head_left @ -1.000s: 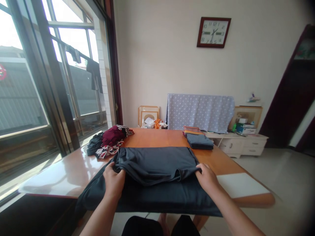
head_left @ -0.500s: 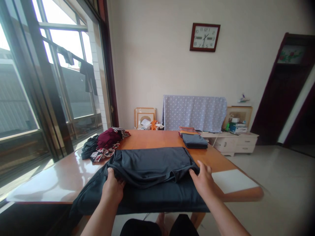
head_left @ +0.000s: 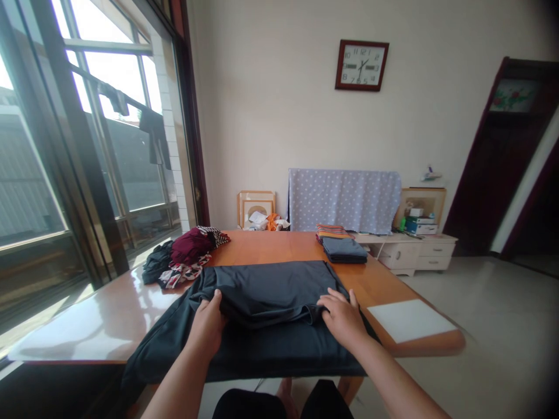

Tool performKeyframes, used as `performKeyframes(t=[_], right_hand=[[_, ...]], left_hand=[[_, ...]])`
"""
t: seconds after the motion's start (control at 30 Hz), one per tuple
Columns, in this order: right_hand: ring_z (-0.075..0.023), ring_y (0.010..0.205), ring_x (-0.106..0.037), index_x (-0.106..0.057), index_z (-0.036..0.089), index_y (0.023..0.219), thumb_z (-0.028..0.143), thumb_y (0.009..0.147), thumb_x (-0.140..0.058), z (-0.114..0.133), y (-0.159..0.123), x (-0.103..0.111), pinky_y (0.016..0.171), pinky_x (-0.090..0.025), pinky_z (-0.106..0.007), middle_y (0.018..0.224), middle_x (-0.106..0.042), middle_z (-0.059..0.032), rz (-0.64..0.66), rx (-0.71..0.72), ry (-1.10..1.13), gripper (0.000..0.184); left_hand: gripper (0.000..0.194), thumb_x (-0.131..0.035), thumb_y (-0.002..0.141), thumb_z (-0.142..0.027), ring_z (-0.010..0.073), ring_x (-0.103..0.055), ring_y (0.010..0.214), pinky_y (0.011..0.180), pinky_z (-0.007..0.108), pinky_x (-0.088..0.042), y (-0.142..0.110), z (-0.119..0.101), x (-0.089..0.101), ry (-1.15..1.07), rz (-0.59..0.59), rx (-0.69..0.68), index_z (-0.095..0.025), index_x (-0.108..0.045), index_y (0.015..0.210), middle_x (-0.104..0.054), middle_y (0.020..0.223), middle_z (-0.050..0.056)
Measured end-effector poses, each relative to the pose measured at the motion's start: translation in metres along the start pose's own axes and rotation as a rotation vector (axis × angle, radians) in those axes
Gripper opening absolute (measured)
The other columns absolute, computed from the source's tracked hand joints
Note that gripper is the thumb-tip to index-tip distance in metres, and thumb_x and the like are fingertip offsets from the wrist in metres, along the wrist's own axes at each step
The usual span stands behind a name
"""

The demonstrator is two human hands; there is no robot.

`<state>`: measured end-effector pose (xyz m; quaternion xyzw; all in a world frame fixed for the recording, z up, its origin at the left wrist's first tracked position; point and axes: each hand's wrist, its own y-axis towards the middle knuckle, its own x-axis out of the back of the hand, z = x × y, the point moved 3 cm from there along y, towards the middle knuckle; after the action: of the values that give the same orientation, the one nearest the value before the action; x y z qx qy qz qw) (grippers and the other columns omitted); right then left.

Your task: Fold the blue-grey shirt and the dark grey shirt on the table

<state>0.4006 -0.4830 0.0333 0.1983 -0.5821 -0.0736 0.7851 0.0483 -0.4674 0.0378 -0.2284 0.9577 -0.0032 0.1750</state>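
Mid-fold, left hand and right hand rest open, fingers flat and not gripping, on the doubled dark grey garment on the wooden table, which seems to need smoothing.

Wooden table under dark garment

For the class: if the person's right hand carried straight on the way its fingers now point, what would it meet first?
The folded upper layer of the dark grey garment: the right hand seems already to touch it at the fingertips, though depth is hard to judge from this view.
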Motion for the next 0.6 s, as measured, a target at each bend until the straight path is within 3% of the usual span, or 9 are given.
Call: performKeyframes(t=[0.1,0.2,0.3,0.47,0.53,0.6], right_hand=[[-0.0224,0.125,-0.055,-0.069,0.029,0.106,0.015,0.085,-0.046,0.002,0.003,0.015,0.117,-0.005,-0.060,0.116,-0.072,-0.0027,-0.079,-0.025,0.089,0.034],[-0.0217,0.116,-0.060,-0.067,0.030,0.109,0.016,0.085,-0.045,0.000,-0.005,0.027,0.118,-0.006,-0.059,0.114,-0.072,-0.0022,-0.116,-0.008,0.142,0.035],[-0.0205,0.106,-0.064,-0.067,0.031,0.109,0.017,0.084,-0.046,-0.005,-0.022,0.027,0.119,-0.009,-0.056,0.109,-0.073,-0.0009,-0.019,0.019,0.167,0.036],[-0.0222,0.107,-0.065,-0.071,0.034,0.102,0.019,0.081,-0.048,-0.011,-0.044,0.017,0.118,-0.007,-0.060,0.113,-0.073,0.0016,0.146,0.057,0.172,0.034],[-0.0224,0.104,-0.067,-0.071,0.035,0.102,0.025,0.085,-0.049,-0.010,-0.044,0.018,0.119,-0.010,-0.059,0.111,-0.074,0.0022,0.144,0.053,0.201,0.031],[-0.0227,0.099,-0.068,-0.071,0.035,0.102,0.035,0.088,-0.050,-0.008,-0.039,0.020,0.117,-0.023,-0.053,0.105,-0.075,0.0018,0.130,0.042,0.251,0.026]], left_hand=[[0.030,-0.054,0.094,-0.041,0.0248,-0.072,0.095,0.072,0.037,-0.059,-0.004,-0.014,-0.010,-0.210,0.088,0.094,-0.023,-0.060,0.118,-0.071,0.113,0.012],[0.034,-0.042,0.100,-0.038,0.0266,-0.068,0.109,0.082,0.042,-0.060,-0.019,-0.025,-0.008,-0.288,0.118,0.099,-0.021,-0.061,0.122,-0.069,0.122,0.013],[0.036,-0.041,0.100,-0.035,0.0269,-0.067,0.112,0.084,0.042,-0.061,-0.034,-0.020,0.004,-0.283,0.061,0.146,-0.021,-0.060,0.126,-0.070,0.121,0.013],[0.032,-0.052,0.094,-0.029,0.0280,-0.072,0.101,0.082,0.042,-0.062,-0.051,0.005,0.018,-0.231,-0.002,0.323,-0.014,-0.064,0.120,-0.074,0.108,0.015],[0.031,-0.058,0.091,-0.030,0.0284,-0.072,0.098,0.083,0.042,-0.061,-0.053,0.008,0.019,-0.240,-0.005,0.298,-0.013,-0.066,0.116,-0.075,0.101,0.015],[0.031,-0.061,0.089,-0.034,0.0283,-0.072,0.096,0.084,0.042,-0.061,-0.052,0.007,0.020,-0.229,-0.037,0.226,-0.014,-0.067,0.113,-0.075,0.096,0.014]])
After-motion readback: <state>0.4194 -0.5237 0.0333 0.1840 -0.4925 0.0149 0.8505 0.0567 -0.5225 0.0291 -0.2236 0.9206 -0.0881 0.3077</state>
